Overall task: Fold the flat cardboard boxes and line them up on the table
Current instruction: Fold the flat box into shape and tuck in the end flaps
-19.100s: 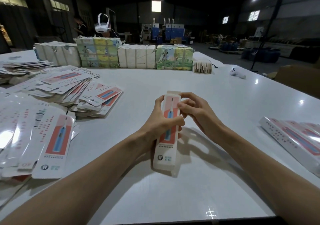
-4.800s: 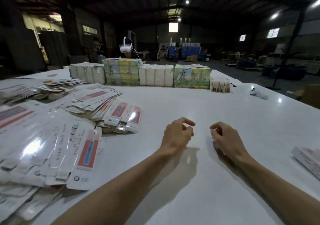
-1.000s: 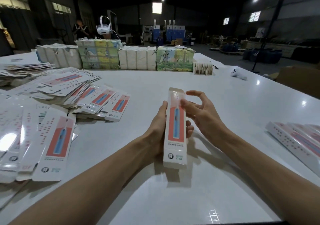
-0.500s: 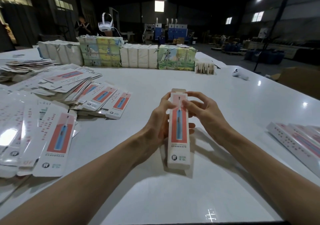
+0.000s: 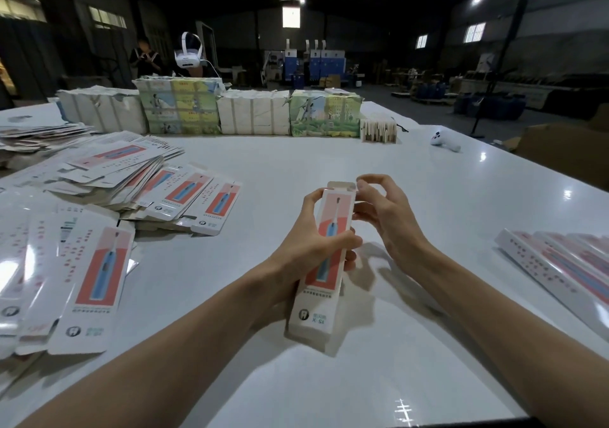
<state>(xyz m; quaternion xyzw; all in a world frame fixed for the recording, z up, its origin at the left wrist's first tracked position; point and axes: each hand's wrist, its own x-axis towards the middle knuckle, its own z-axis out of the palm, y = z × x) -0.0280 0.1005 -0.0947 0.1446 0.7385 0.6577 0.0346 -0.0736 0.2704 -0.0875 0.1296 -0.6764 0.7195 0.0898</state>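
Note:
A long white toothbrush box [image 5: 335,212] with a pink panel is held upright over the white table [image 5: 296,157], its lower end near the tabletop. My left hand [image 5: 308,249] grips it around the middle. At the box's top end my right hand [image 5: 387,218] has its thumb against the right edge and its curled index fingertip on the open top flap. Flat unfolded boxes [image 5: 95,282] lie in fanned stacks on the left. A row of folded boxes [image 5: 560,269] lies at the right edge.
A second heap of flat boxes [image 5: 184,193] spreads toward the centre. Wrapped bundles [image 5: 253,116] line the far edge, with a white controller [image 5: 445,141] to their right. A headset [image 5: 188,52] and a person [image 5: 143,55] are behind them. A brown carton [image 5: 566,151] stands at the right.
Five seconds ago both hands were empty; now they hold a box. Over the last second my right hand's fingers have curled onto the top flap, and the box has tilted slightly.

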